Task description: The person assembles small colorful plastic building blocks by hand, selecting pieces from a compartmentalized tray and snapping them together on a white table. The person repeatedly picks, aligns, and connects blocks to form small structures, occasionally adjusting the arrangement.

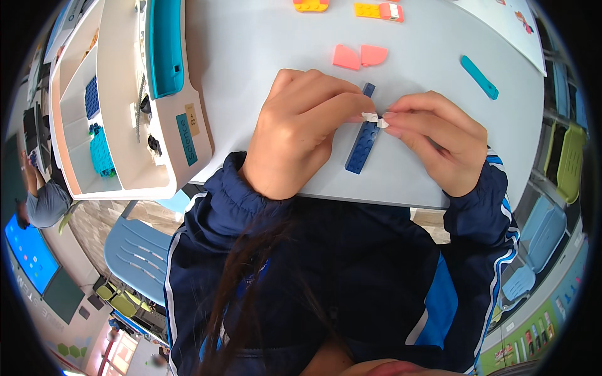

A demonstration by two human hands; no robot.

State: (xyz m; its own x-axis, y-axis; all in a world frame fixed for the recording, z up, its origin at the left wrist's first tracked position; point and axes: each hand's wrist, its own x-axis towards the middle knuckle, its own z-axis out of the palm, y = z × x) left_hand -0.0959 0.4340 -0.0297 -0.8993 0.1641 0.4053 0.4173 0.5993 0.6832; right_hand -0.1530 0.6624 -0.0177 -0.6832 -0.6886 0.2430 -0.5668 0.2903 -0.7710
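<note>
While both hands meet over the pale worktop [263, 37], we see, in the head view, the left hand [298, 131] curled nearly shut, thumb & forefinger pinching a small white piece [371, 117]. The right hand [439, 141] is likewise closed to a pinch, on a second white bit [382, 123] just beside the first. Both sit on top of a long dark-blue studded brick [364, 144] lying flat near the worktop's front edge, w/ neither hand gripping it as far as we can tell.

Risks, as we judge them: the tiny pieces could slip from the fingertips, and a sideways push could skid the unheld brick off the near edge. Two pink pieces [359, 56], a teal bar [480, 77] and a parts tray [125, 94] lie apart, clear of the hands.
</note>
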